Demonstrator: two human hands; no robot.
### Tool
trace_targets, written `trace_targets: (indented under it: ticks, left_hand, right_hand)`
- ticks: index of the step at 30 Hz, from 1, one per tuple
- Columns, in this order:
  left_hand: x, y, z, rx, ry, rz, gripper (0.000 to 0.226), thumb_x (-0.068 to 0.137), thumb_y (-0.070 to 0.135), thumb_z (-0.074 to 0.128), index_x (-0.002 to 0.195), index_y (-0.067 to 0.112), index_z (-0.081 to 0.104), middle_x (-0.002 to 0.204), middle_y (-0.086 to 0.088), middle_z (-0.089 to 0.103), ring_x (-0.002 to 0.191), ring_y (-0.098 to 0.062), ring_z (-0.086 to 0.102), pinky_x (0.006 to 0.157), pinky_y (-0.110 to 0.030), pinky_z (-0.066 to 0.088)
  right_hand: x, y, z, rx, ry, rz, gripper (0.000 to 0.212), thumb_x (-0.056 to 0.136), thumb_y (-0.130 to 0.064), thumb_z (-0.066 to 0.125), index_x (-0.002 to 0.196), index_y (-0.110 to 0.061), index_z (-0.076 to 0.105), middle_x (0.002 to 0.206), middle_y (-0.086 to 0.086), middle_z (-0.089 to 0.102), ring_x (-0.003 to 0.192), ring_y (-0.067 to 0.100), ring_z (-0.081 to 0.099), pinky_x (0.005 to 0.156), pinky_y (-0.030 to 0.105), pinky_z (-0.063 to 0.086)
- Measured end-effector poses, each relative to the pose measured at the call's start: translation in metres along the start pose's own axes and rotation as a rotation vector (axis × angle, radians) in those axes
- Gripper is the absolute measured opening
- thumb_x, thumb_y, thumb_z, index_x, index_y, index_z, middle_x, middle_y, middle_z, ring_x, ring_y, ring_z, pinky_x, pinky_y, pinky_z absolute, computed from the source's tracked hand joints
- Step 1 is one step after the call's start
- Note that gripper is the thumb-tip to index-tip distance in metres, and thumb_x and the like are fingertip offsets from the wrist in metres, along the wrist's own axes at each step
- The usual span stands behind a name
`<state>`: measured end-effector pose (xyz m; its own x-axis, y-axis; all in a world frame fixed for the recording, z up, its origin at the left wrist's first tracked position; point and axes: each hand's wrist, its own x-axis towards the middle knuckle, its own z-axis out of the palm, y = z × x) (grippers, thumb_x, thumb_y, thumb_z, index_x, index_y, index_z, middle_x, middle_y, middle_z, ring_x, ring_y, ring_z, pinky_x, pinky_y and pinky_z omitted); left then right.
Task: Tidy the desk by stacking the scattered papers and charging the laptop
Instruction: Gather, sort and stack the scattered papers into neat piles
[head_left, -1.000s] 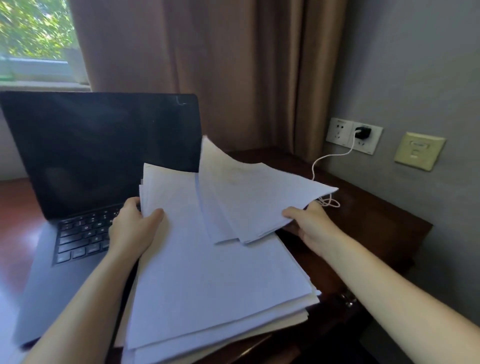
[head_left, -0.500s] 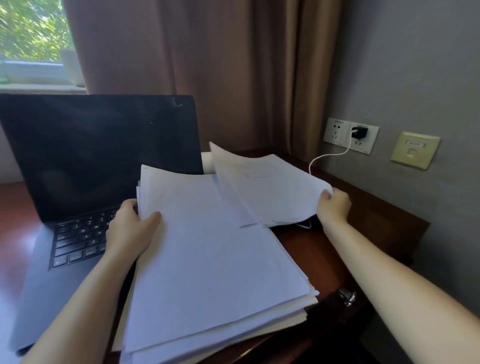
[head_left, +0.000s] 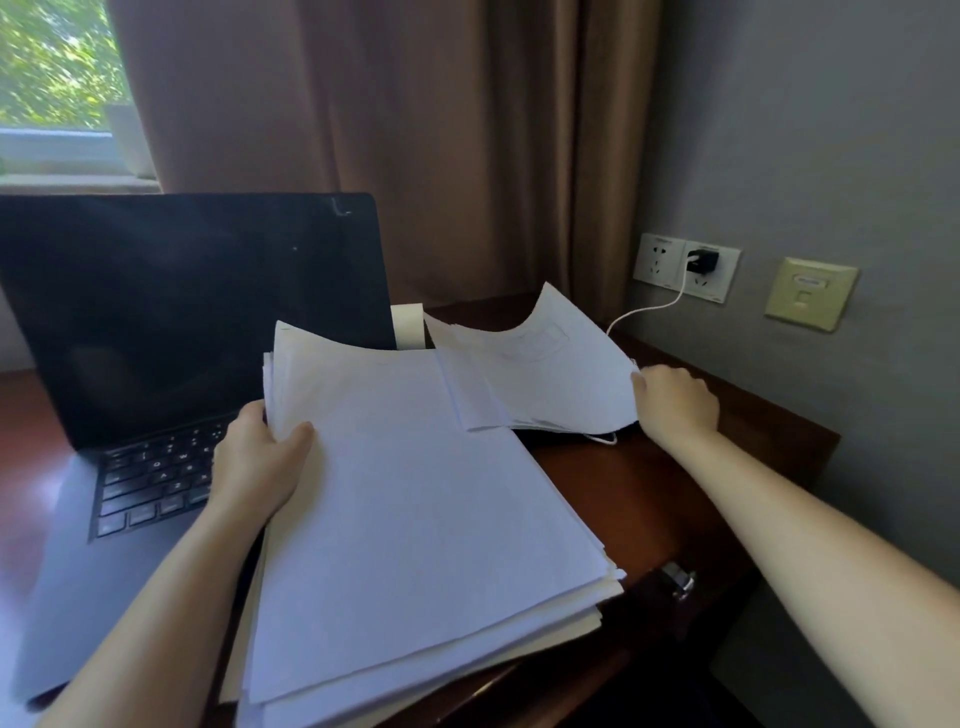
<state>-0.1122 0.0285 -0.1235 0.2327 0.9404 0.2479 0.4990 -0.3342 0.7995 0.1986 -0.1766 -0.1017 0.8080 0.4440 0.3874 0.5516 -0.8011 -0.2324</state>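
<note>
A thick stack of white papers (head_left: 415, 509) lies across the dark wooden desk (head_left: 649, 499) and over the laptop's right edge. My left hand (head_left: 260, 462) grips the stack's upper left edge, thumb on top. A smaller bundle of sheets (head_left: 540, 379) curls upward at the far right, with my right hand (head_left: 675, 405) holding its right edge. The open dark laptop (head_left: 156, 332), screen off, stands at the left. A black charger (head_left: 702, 261) sits in the wall socket; its white cable (head_left: 649, 312) drops behind the papers.
A roll of white tape (head_left: 408, 326) stands behind the laptop screen. Brown curtains (head_left: 415, 130) hang at the back, a window at the upper left. A beige wall plate (head_left: 810, 293) is on the grey wall. The desk's right edge carries a metal drawer handle (head_left: 678, 579).
My right hand has carried the smaller bundle away from the big stack, to the right and back, toward the desk's far right. My left hand keeps its grip on the stack.
</note>
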Motion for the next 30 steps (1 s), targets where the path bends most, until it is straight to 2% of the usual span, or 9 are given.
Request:
trace_targets:
  ticks: [4, 7, 9, 11, 13, 17, 21, 26, 30]
  left_hand:
    - [-0.002, 0.001, -0.001, 0.017, 0.0, 0.002, 0.026, 0.086, 0.019, 0.057, 0.107, 0.004, 0.057, 0.095, -0.009, 0.058, 0.086, -0.029, 0.05, 0.072, -0.035, 0.035]
    - [-0.005, 0.002, -0.003, 0.02, -0.004, 0.002, 0.025, 0.087, 0.019, 0.057, 0.107, 0.003, 0.057, 0.095, -0.01, 0.059, 0.087, -0.03, 0.051, 0.072, -0.035, 0.036]
    - [-0.007, 0.003, -0.003, 0.018, -0.003, 0.0, 0.026, 0.087, 0.019, 0.057, 0.107, 0.003, 0.057, 0.096, -0.011, 0.06, 0.087, -0.03, 0.051, 0.073, -0.035, 0.036]
    - [-0.008, 0.004, -0.004, 0.019, -0.001, -0.007, 0.027, 0.086, 0.019, 0.056, 0.108, 0.003, 0.057, 0.097, -0.011, 0.06, 0.087, -0.03, 0.051, 0.072, -0.035, 0.037]
    - [-0.009, 0.004, -0.004, 0.02, -0.004, -0.019, 0.027, 0.086, 0.02, 0.056, 0.108, 0.003, 0.057, 0.097, -0.011, 0.059, 0.087, -0.03, 0.051, 0.072, -0.035, 0.037]
    - [-0.009, 0.004, -0.004, 0.024, -0.012, -0.027, 0.028, 0.087, 0.022, 0.055, 0.107, 0.003, 0.057, 0.099, -0.013, 0.061, 0.088, -0.031, 0.053, 0.072, -0.036, 0.038]
    - [-0.008, 0.001, -0.004, 0.043, -0.023, -0.027, 0.027, 0.091, 0.023, 0.05, 0.106, 0.002, 0.054, 0.1, -0.015, 0.06, 0.089, -0.032, 0.051, 0.072, -0.036, 0.037]
    - [-0.009, 0.007, -0.004, -0.035, -0.039, -0.096, 0.061, 0.099, 0.045, 0.02, 0.119, -0.001, 0.054, 0.114, -0.019, 0.055, 0.103, -0.033, 0.046, 0.082, -0.039, 0.029]
    - [-0.012, 0.01, -0.006, -0.004, -0.104, -0.123, 0.074, 0.072, 0.059, 0.033, 0.117, 0.003, 0.052, 0.111, -0.014, 0.059, 0.104, -0.036, 0.052, 0.094, -0.043, 0.04]
  right_hand:
    - [0.007, 0.003, -0.015, 0.302, 0.199, 0.005, 0.037, 0.102, -0.023, 0.033, 0.077, -0.004, 0.052, 0.082, 0.02, 0.058, 0.083, 0.036, 0.056, 0.064, 0.032, 0.032]
    - [0.007, 0.002, -0.027, 0.656, 0.234, 0.136, 0.038, 0.101, -0.018, 0.035, 0.076, 0.006, 0.052, 0.071, 0.016, 0.05, 0.069, 0.027, 0.048, 0.062, 0.031, 0.032]
    - [0.002, -0.002, -0.033, 0.964, 0.171, 0.266, 0.034, 0.101, -0.018, 0.034, 0.09, 0.005, 0.056, 0.068, 0.01, 0.048, 0.061, 0.021, 0.046, 0.061, 0.03, 0.04]
    - [-0.008, -0.009, -0.041, 1.231, 0.075, 0.361, 0.025, 0.1, -0.015, 0.033, 0.097, -0.006, 0.056, 0.063, 0.004, 0.042, 0.051, 0.014, 0.039, 0.044, 0.019, 0.039]
    - [-0.02, -0.016, -0.048, 1.394, 0.003, 0.402, 0.023, 0.1, -0.014, 0.034, 0.095, -0.01, 0.056, 0.06, 0.002, 0.038, 0.043, 0.009, 0.034, 0.033, 0.014, 0.027]
    - [-0.056, -0.034, -0.053, 1.568, -0.194, 0.361, 0.026, 0.101, -0.008, 0.034, 0.083, -0.012, 0.052, 0.06, 0.001, 0.037, 0.032, 0.001, 0.031, 0.034, 0.013, 0.02]
    - [-0.095, -0.047, -0.048, 1.531, -0.434, 0.234, 0.024, 0.1, -0.005, 0.035, 0.088, -0.012, 0.055, 0.058, 0.0, 0.039, 0.033, 0.002, 0.032, 0.034, 0.015, 0.024]
    - [-0.12, -0.049, -0.041, 1.068, -0.649, -0.062, 0.021, 0.096, -0.002, 0.039, 0.089, -0.008, 0.058, 0.056, 0.005, 0.054, 0.039, 0.008, 0.044, 0.038, 0.018, 0.032]
    - [-0.116, -0.046, -0.051, 0.805, -0.798, -0.224, 0.02, 0.091, -0.003, 0.047, 0.075, -0.011, 0.055, 0.052, -0.004, 0.053, 0.039, 0.003, 0.044, 0.04, 0.014, 0.033]
